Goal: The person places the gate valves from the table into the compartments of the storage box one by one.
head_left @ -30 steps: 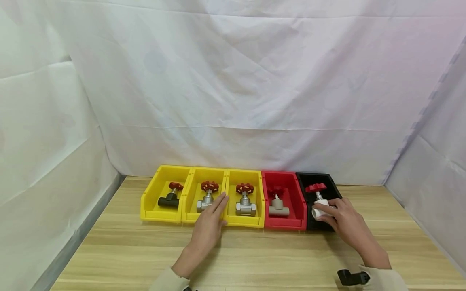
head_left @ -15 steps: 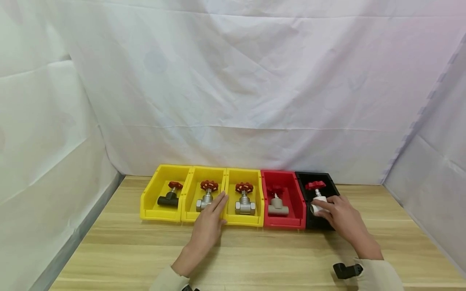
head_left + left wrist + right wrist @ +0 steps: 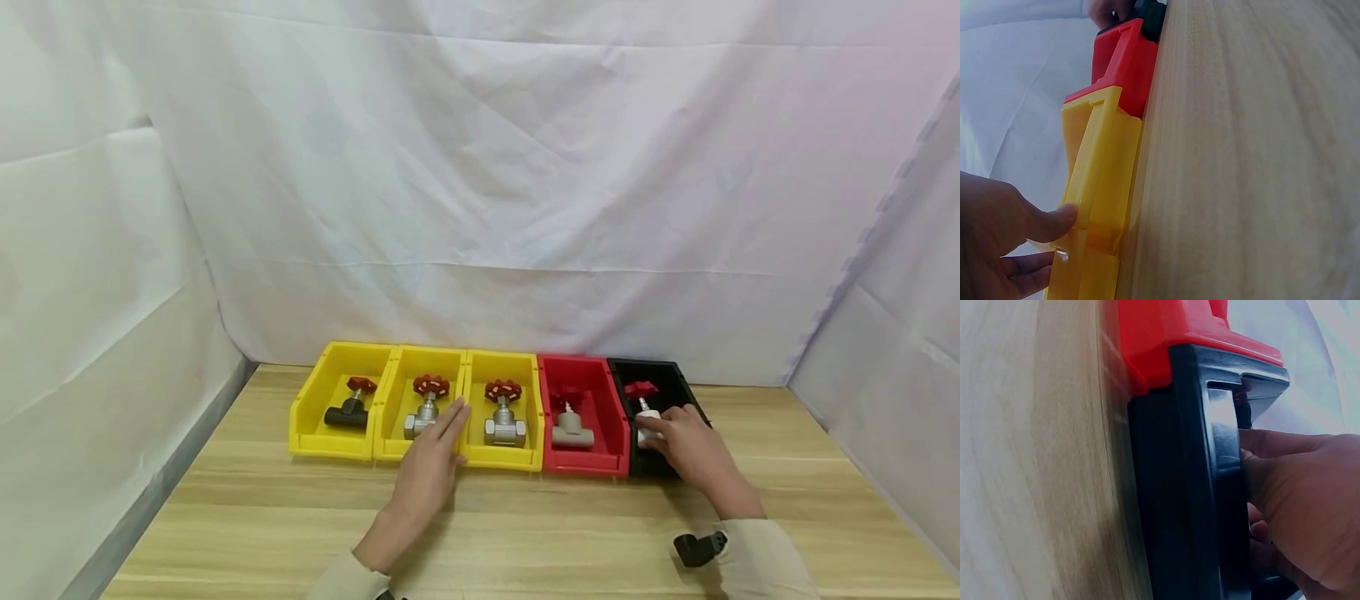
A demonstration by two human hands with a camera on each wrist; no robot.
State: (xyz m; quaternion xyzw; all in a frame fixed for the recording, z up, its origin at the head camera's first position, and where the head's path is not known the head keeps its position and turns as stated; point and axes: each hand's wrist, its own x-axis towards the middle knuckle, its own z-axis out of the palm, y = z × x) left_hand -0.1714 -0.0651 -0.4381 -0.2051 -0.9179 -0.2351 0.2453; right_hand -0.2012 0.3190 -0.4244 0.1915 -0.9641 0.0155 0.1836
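Observation:
My right hand (image 3: pixel 692 446) reaches into the black bin (image 3: pixel 675 375) at the right end of the row. Its thumb and fingers pinch the white body of a valve with a red handle (image 3: pixel 641 389); the hand covers part of that body. In the right wrist view the right hand (image 3: pixel 1310 506) is behind the bin's front lip, which hides the valve. My left hand (image 3: pixel 427 471) rests with straight fingers over the divide between two yellow bins. Its thumb (image 3: pixel 1063 219) touches the front lip in the left wrist view. Silver valves (image 3: pixel 505 429) with red handwheels lie beside it.
A red bin (image 3: pixel 585 462) with a beige valve (image 3: pixel 572 431) adjoins the black one. The leftmost yellow bin (image 3: pixel 330 446) holds a black valve (image 3: pixel 348 411). All the bins stand side by side on a wooden table (image 3: pixel 525 533), before a white cloth backdrop (image 3: pixel 480 167).
My right hand has moved slightly left and deeper into the black bin, taking the white valve with it. The left hand stays where it was on the yellow bins.

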